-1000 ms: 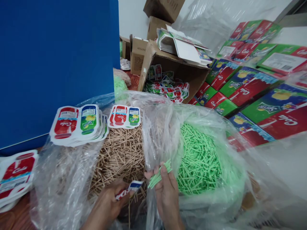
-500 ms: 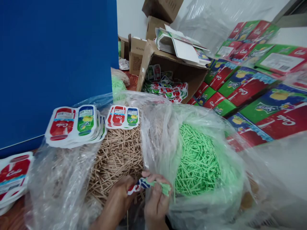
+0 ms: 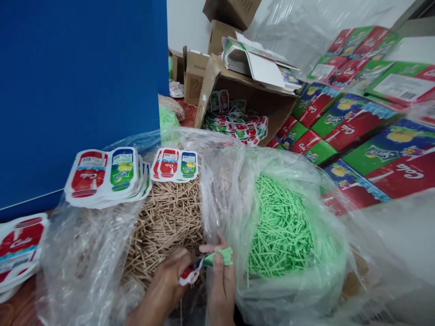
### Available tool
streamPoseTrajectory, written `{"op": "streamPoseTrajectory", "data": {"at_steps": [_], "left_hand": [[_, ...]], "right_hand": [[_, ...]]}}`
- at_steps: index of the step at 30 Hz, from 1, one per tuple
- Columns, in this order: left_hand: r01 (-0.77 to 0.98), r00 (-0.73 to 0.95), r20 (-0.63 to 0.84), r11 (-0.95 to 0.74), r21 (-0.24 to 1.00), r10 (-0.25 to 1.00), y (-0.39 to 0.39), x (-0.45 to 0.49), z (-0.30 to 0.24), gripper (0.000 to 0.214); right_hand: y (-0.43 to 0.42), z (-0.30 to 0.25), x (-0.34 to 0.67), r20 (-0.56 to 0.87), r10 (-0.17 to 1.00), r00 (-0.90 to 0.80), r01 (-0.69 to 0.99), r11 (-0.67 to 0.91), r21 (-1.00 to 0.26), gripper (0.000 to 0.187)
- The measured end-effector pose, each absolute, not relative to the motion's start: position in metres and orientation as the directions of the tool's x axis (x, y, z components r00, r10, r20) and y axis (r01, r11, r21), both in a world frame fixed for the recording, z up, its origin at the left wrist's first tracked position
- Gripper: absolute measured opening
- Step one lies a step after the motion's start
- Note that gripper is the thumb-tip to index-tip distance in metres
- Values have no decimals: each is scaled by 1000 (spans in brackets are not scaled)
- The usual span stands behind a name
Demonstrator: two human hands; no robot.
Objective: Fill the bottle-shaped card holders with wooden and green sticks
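Observation:
My left hand is closed around a small printed packet in red, white and blue, held over the brown sticks. My right hand pinches a short bunch of green sticks at the packet's right end. How far the sticks reach inside is hidden by the fingers. Beneath and beyond my left hand lies a heap of thin brown sticks in a clear plastic bag. To the right, a second clear bag holds a heap of green sticks.
Flat Cola and Sprite packets lie in a large stack, a smaller stack and another at far left. A tipped carton holds more packets. Printed boxes are piled at right; a blue panel stands left.
My right hand has turned more upright and shifted slightly left, with the green sticks now tilted upward. The packet's red end has dipped a little in my left hand.

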State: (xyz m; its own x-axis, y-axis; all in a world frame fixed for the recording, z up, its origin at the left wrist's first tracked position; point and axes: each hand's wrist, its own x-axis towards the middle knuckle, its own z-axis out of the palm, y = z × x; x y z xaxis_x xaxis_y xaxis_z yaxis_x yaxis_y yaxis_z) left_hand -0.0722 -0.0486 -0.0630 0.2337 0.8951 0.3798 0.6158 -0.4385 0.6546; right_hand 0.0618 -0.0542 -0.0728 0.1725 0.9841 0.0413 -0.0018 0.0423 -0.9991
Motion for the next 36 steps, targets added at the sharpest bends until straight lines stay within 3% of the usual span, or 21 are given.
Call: {"op": "streamPoseTrajectory", "data": {"at_steps": [3, 5, 7, 9, 11, 13, 16, 20, 22, 24, 26, 31, 36], "left_hand": [[521, 229, 350, -418, 744, 909, -49, -82, -54, 19], [477, 205, 327, -386, 790, 923, -49, -90, -48, 16], [464, 198, 333, -387, 797, 922, -49, -96, -44, 14], [456, 197, 345, -398, 796, 917, -49, -100, -40, 13], [439, 182, 352, -397, 806, 918, -49, -103, -39, 12], [409, 147, 351, -380, 829, 925, -50, -104, -39, 13], [333, 62, 281, -286, 898, 958, -54, -104, -38, 13], [116, -103, 87, -75, 990, 991, -59, -105, -33, 20], [-46, -174, -31, 23, 999, 984, -62, -109, -30, 35], [-202, -216, -129, 85, 976, 968, -65, -118, -25, 52], [-287, -242, -186, 112, 951, 952, -68, -132, -18, 52], [-249, -313, -152, 73, 966, 937, -71, -175, 2, 33], [-49, -401, -6, -15, 999, 916, -55, -212, 24, 32]], "right_hand": [[-57, -70, 69, 21, 1000, -20, 27, 22, -999, 34], [-59, -66, 73, 87, 995, -44, -20, 86, -996, 39], [-59, -59, 78, 215, 976, -30, 8, 216, -976, 45], [-55, -52, 86, 371, 909, -192, 134, 399, -907, 47], [-50, -46, 95, 436, 820, -371, 238, 538, -809, 47], [-47, -44, 100, 455, 801, -390, 285, 574, -767, 48], [-49, -49, 95, 381, 890, -252, 270, 442, -855, 48], [-52, -59, 67, 105, 974, -199, 131, 132, -983, 41], [-48, -58, 52, 55, 971, -233, 112, 83, -990, 29], [-40, -52, 39, 34, 969, -243, 96, 59, -994, 29], [-28, -43, 29, -4, 966, -260, 51, 10, -999, 31], [2, -19, -1, -84, 886, -456, -38, -113, -993, 34], [28, 1, -44, 68, 847, -528, -41, 55, -998, 27]]}}
